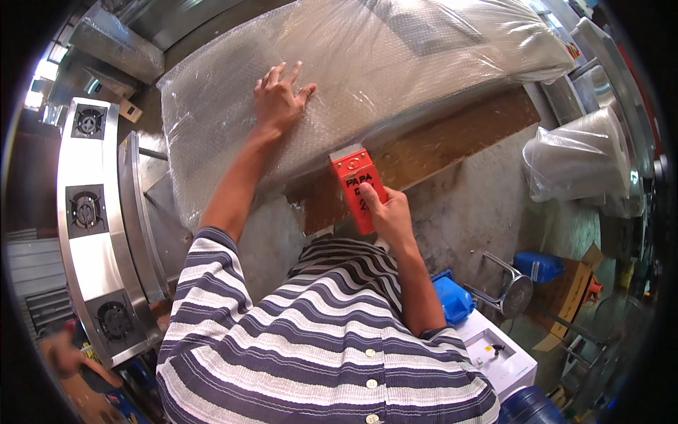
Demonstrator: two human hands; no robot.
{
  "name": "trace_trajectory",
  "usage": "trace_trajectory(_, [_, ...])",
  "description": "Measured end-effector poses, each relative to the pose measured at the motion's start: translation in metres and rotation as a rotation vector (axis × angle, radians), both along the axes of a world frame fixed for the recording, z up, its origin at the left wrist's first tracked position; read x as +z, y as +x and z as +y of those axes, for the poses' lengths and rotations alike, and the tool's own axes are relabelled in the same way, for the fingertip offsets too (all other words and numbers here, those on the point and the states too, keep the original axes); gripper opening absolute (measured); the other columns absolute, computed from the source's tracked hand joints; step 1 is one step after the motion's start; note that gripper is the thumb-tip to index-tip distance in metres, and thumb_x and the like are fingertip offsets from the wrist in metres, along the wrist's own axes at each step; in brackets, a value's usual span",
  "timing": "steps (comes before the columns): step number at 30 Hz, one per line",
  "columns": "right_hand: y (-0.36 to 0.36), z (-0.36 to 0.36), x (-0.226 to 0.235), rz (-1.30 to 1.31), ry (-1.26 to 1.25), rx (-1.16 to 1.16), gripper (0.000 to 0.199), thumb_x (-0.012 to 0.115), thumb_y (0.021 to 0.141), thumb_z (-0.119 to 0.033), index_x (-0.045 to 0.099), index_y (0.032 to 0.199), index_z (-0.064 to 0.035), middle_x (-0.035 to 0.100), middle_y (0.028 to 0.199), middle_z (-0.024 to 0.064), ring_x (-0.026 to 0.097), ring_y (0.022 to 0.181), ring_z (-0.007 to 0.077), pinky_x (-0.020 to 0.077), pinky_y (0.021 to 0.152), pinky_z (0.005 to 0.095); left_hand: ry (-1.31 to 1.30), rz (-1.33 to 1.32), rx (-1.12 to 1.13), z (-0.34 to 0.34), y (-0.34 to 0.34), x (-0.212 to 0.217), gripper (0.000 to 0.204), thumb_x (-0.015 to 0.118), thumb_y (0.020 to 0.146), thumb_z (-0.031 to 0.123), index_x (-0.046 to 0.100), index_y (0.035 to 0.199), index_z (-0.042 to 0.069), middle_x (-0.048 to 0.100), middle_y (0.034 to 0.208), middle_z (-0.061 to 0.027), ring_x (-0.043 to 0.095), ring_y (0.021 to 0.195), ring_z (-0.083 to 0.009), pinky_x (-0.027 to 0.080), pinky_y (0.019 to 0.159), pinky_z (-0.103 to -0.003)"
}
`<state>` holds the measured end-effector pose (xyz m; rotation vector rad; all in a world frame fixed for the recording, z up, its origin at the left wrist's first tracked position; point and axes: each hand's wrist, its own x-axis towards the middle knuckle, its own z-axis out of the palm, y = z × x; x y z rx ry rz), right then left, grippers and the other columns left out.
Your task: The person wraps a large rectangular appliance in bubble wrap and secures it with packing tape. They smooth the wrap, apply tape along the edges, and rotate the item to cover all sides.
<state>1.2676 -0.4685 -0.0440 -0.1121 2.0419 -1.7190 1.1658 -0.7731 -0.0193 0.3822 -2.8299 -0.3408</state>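
A large flat item wrapped in clear bubble wrap [219,116] stretches across the far side in front of me. My left hand [279,102] rests on top of the wrap with its fingers spread, holding nothing. In my right hand [390,215] is a red box-shaped tool [355,185] with black handwriting and a flat grey end; my thumb lies along its face. The grey end is at the near edge of the wrapped item. Below that edge shows a brown wooden board [424,152]. What the wrap covers is hard to make out.
To the left stands a steel stove [95,272] with several burners. Rolls of clear wrap [583,155] sit at the right. Nearer right are a stool [514,295], a blue bag [452,300], a white box [505,360] and cardboard [565,311]. Another person's blurred arm [67,353] shows lower left.
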Motion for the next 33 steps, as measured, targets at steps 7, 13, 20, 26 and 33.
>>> trace_trajectory(7, [-0.016,0.009,0.009,0.016,0.006,0.078,0.048,0.069,0.099,-0.046,0.075,0.095,0.0014,0.069,0.072,0.0040,0.061,0.066,0.0089,0.0504,0.063,0.0291,-0.239,0.152,-0.283,0.085,0.114,-0.007,0.077,0.069,0.085,0.027,0.044,0.157,0.014,0.043,0.161,-0.0130,0.039,0.149,-0.0329,0.028,0.123,-0.052])
trace_trajectory(13, [-0.011,0.019,-0.007,-0.004,-0.030,0.076,0.046,0.071,0.099,-0.043,0.074,0.096,0.0027,0.070,0.074,0.0045,0.060,0.068,0.0079,0.0502,0.064,0.0278,-0.551,0.256,-0.113,0.087,0.101,-0.048,0.055,0.059,0.096,0.024,0.051,0.150,0.020,0.052,0.154,-0.0043,0.050,0.142,-0.0246,0.040,0.116,-0.043])
trace_trajectory(20, [-0.004,0.027,-0.048,0.052,-0.106,0.081,0.038,0.069,0.102,-0.035,0.073,0.101,0.0027,0.069,0.082,-0.0006,0.058,0.075,0.0055,0.0496,0.068,0.0249,-0.612,0.349,-0.112,0.085,0.100,-0.052,0.040,0.060,0.098,0.021,0.065,0.137,0.024,0.064,0.143,-0.0003,0.062,0.130,-0.0218,0.048,0.107,-0.037])
trace_trajectory(26, [-0.023,0.026,-0.112,0.116,-0.060,0.108,0.039,0.075,0.094,-0.037,0.074,0.098,0.0013,0.072,0.074,0.0082,0.065,0.069,0.0118,0.0531,0.067,0.0322,-0.508,0.340,-0.167,0.084,0.099,-0.052,0.051,0.068,0.092,0.032,0.064,0.141,0.022,0.062,0.146,-0.0044,0.062,0.130,-0.0255,0.048,0.107,-0.040])
trace_trajectory(33, [-0.042,0.011,-0.126,0.163,0.039,0.169,0.043,0.073,0.094,-0.042,0.073,0.094,0.0003,0.069,0.072,0.0115,0.065,0.068,0.0189,0.0527,0.066,0.0366,-0.427,0.267,-0.233,0.079,0.100,-0.042,0.060,0.078,0.087,0.030,0.063,0.143,0.017,0.059,0.148,-0.0084,0.057,0.137,-0.0294,0.048,0.107,-0.042])
